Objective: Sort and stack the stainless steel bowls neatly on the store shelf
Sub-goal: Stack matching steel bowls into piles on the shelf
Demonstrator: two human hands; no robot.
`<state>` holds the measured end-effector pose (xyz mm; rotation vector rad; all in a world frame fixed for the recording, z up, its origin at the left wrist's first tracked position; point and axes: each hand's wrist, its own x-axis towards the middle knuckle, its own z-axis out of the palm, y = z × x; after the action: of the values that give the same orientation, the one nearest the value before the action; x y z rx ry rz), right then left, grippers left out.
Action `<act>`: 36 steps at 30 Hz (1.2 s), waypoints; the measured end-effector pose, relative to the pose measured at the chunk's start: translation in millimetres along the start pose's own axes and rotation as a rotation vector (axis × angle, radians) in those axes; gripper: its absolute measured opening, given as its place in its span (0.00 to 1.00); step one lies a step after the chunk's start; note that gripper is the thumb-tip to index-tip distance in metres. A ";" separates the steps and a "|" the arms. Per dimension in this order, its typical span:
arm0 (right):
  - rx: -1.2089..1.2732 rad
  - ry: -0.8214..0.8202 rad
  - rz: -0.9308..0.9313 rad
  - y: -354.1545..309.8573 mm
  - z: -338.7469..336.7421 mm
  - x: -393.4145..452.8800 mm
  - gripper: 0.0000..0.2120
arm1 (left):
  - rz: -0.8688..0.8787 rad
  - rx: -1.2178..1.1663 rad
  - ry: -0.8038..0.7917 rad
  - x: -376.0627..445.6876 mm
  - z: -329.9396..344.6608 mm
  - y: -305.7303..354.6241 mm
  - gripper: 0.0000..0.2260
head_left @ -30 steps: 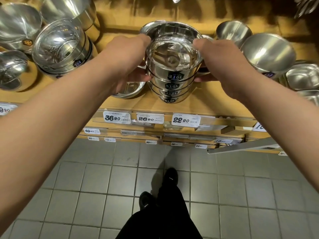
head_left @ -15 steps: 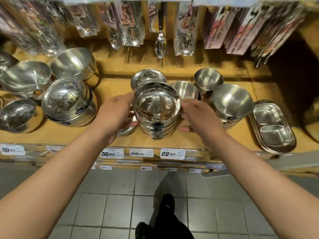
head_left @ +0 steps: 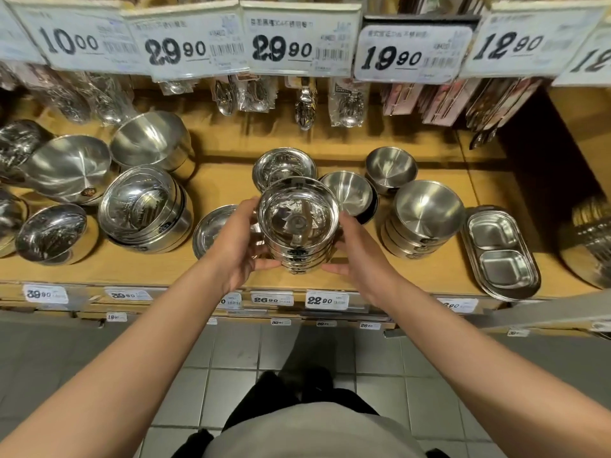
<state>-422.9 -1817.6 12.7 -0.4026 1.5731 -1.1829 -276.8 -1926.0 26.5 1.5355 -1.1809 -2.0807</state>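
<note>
A stack of shiny steel bowls (head_left: 299, 226) stands near the front middle of the wooden shelf (head_left: 231, 180). My left hand (head_left: 239, 244) grips its left side and my right hand (head_left: 355, 249) grips its right side, thumbs under the lower bowls. Behind the stack stands another shiny bowl (head_left: 284, 166). A matte bowl (head_left: 347, 193) leans just right of the stack, with a smaller matte bowl (head_left: 390, 168) behind it. A flat steel plate (head_left: 211, 229) lies partly under my left wrist.
A larger bowl stack (head_left: 145, 209) and several loose big bowls (head_left: 66, 168) fill the shelf's left. A matte bowl stack (head_left: 426, 216) and divided steel trays (head_left: 502, 252) sit at right. Packaged spoons (head_left: 304, 107) hang above. Price tags line the shelf edge (head_left: 327, 300).
The view has tilted up and pulled back, so the upper price labels now show. Both hands stay on the same bowl stack on the shelf.
</note>
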 end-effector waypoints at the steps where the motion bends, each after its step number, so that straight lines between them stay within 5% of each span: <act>1: 0.005 -0.001 0.002 0.0 0.1 1.7 0.09 | 0.001 0.001 0.001 2.2 -1.0 1.1 0.20; 7: -0.069 0.148 0.011 -12.8 -13.7 25.4 0.14 | -0.031 0.065 -0.011 16.5 -18.0 5.9 0.18; 10: -0.442 0.370 -0.052 -22.7 -25.6 47.1 0.18 | -0.071 0.119 0.032 21.2 -30.4 15.6 0.18; 17: -1.087 0.462 -0.104 -48.5 -29.1 107.4 0.20 | -0.013 0.127 0.025 38.2 -52.4 44.7 0.18; 28: -1.242 0.543 0.137 -51.4 -35.9 138.6 0.11 | -0.024 0.108 -0.051 61.9 -61.2 59.6 0.16; 36: -1.047 0.550 0.034 -76.7 -41.9 115.6 0.09 | 0.063 0.126 -0.098 62.5 -56.5 87.4 0.11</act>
<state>-525.9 -1919.6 11.5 -0.7437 2.6166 -0.3408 -269.7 -2045.5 46.6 1.4431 -1.4021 -2.0975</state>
